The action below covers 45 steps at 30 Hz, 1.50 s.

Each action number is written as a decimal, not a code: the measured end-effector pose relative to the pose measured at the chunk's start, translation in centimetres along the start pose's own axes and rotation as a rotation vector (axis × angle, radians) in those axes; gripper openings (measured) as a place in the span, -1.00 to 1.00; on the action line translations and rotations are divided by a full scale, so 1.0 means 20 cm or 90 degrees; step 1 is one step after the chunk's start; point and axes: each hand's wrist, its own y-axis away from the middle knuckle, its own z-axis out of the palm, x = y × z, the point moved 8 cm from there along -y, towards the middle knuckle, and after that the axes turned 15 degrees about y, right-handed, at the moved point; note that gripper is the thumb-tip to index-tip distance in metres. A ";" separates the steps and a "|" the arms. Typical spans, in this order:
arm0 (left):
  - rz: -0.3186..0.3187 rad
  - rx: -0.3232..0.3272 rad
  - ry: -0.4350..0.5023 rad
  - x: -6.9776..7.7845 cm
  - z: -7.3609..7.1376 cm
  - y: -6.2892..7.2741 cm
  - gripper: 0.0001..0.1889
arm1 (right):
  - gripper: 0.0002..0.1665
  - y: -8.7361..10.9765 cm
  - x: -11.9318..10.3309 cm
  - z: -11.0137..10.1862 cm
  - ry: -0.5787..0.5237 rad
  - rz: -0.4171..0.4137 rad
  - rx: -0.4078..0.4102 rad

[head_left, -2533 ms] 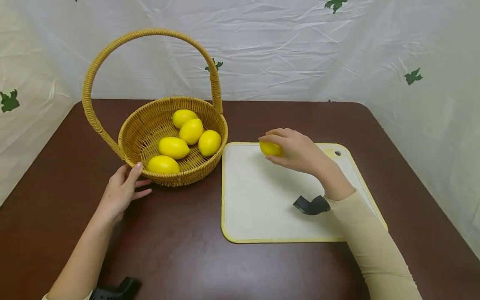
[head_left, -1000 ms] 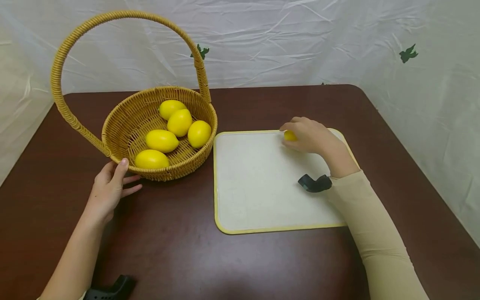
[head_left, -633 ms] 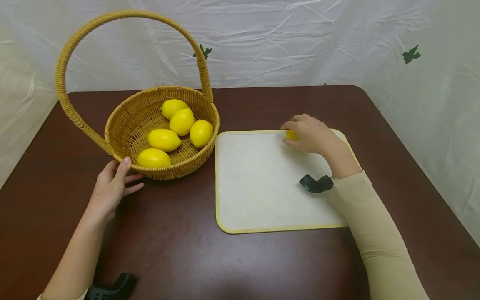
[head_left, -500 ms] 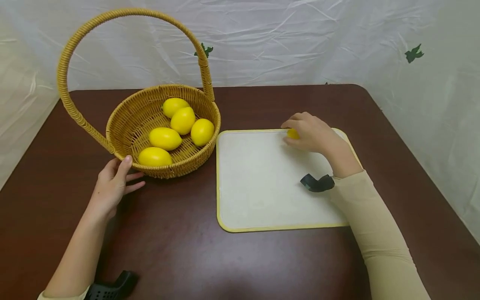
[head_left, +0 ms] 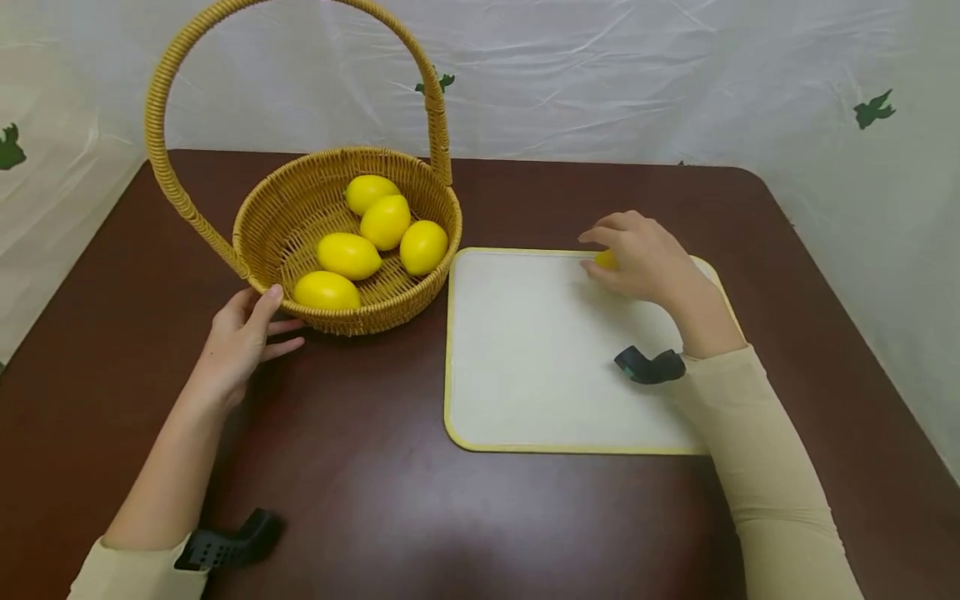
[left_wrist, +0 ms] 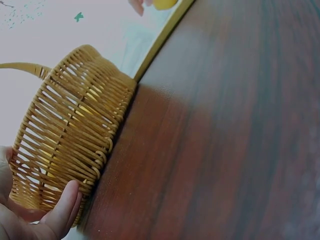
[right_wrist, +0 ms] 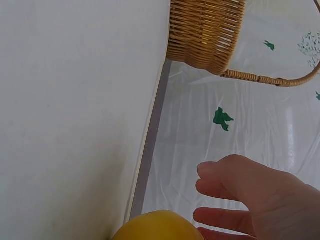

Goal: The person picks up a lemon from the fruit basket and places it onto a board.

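Note:
My left hand holds the near left side of a wicker basket, thumb at the rim and fingers spread against the outer wall. Inside lie several yellow lemons. In the left wrist view, the fingers lie along the woven side. Over the far right part of a white cutting board is my right hand, its thumb and fingers parted around a single lemon, mostly hidden by the hand. The right wrist view shows this lemon at the board, just apart from the fingertips.
The board has a yellow edge and lies just right of the basket on a dark brown table. The basket's tall arched handle rises above it. Behind the table hangs a white sheet with green leaf-like marks.
My right hand carried the lemon rightward and down to the board's far right part, then its fingers spread away from it. The left hand stays at the basket; the head view has shifted slightly.

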 end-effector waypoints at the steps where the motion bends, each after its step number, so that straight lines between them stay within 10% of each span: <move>1: 0.000 0.001 -0.003 0.01 0.00 0.00 -0.22 | -0.65 0.00 0.00 -0.01 -0.001 0.001 0.002; 14: -0.014 0.020 0.012 0.01 -0.01 0.00 -0.16 | -0.70 -0.01 -0.09 -0.05 -0.037 -0.033 0.051; 25: -0.012 0.015 0.009 0.00 -0.03 0.02 -0.14 | -0.69 -0.13 -0.42 -0.21 -0.089 -0.191 0.146; 45: 0.025 0.031 -0.034 0.03 -0.02 0.00 -0.19 | -0.66 -0.59 -0.95 -0.53 -0.116 -0.310 0.072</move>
